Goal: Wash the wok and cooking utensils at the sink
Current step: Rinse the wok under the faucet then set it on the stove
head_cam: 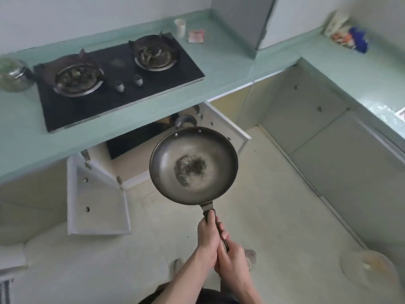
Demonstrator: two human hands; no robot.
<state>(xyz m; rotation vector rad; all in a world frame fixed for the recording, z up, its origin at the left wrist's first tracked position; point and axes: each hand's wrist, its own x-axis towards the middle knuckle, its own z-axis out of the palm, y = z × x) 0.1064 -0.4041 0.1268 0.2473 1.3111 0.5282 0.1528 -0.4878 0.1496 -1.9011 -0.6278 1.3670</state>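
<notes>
The fingers of the left hand [207,235] are wrapped round the upper part of the dark handle [215,224], with the thumb laid along its top towards the pan. Just behind it, the right hand [230,255] is clenched round the lower end of the same handle, its fingertips showing on the right side; the two hands touch. Both forearms are stretched forward from the bottom edge of the view, close together.

The wok [194,165] is held level in the air over the pale floor [274,216], in front of the counter's [219,62] front edge and below it. A patch of dark burnt residue [191,168] is seen at the middle of its bowl.

Under the counter two white cabinet doors [98,194] stand open. A black two-burner gas hob [114,77] is set into the counter, with a glass jar [14,74] at its left end and a white cup [180,26] near its back right corner.
</notes>
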